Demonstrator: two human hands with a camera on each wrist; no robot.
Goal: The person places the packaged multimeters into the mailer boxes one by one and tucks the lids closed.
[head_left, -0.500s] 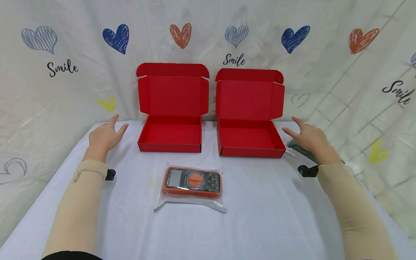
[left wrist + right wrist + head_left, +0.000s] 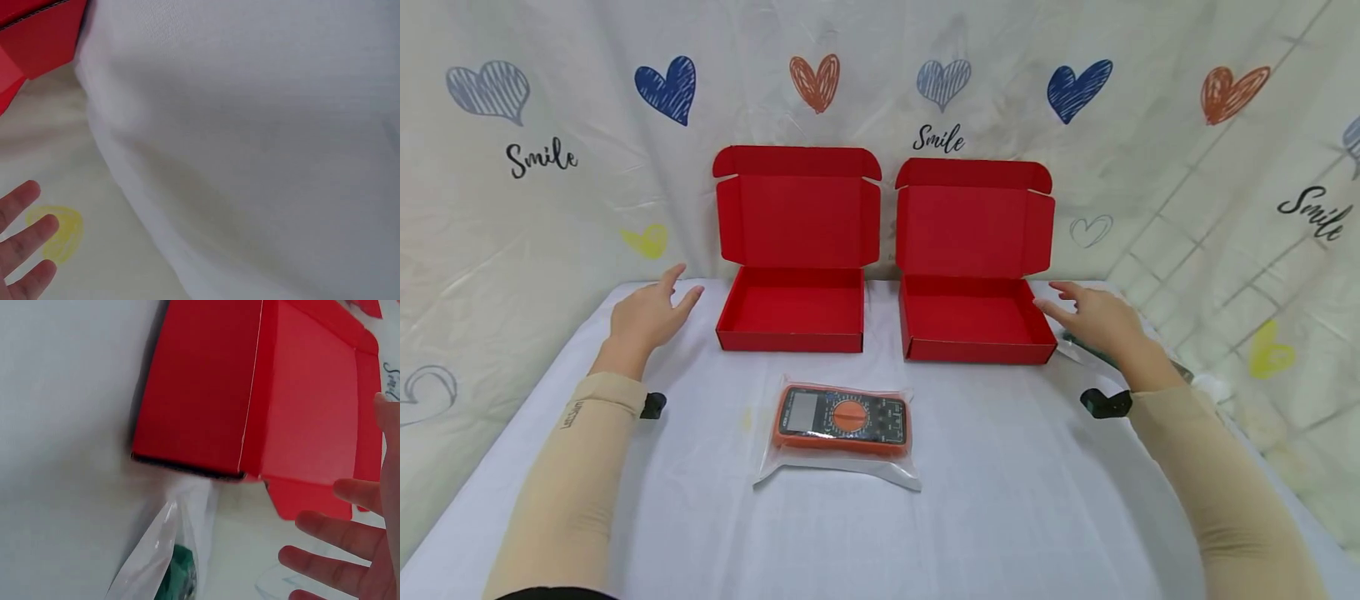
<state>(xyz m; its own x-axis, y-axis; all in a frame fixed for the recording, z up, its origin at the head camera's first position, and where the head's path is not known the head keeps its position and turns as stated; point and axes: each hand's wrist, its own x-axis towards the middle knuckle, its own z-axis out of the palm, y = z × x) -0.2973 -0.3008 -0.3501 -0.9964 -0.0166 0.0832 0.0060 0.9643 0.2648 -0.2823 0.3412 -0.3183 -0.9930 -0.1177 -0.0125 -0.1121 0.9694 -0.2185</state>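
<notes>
My left hand point(image 2: 646, 317) hovers left of the left red box point(image 2: 790, 342), fingers spread and nothing in them. Its fingers point(image 2: 28, 244) also show in the left wrist view. On the other side, my right hand point(image 2: 1101, 321) reaches beside the right red box point(image 2: 977, 352), thumb and fingers extended; in the right wrist view its fingers point(image 2: 331, 534) overlap the raised lid. Both boxes have their lids up and bare insides. An orange and black multimeter point(image 2: 850, 417) in a clear plastic bag point(image 2: 835, 467) lies in front of them.
Under the right hand, partly hidden, a clear bag point(image 2: 147, 553) with a green thing point(image 2: 178, 575) in it lies beside the right box. A white cloth covers the table point(image 2: 1000, 500). Behind hangs a pale curtain point(image 2: 865, 100) with hearts.
My right hand has moved left, to the right box's side. My left hand has shifted slightly to the right. The boxes and the multimeter stay put.
</notes>
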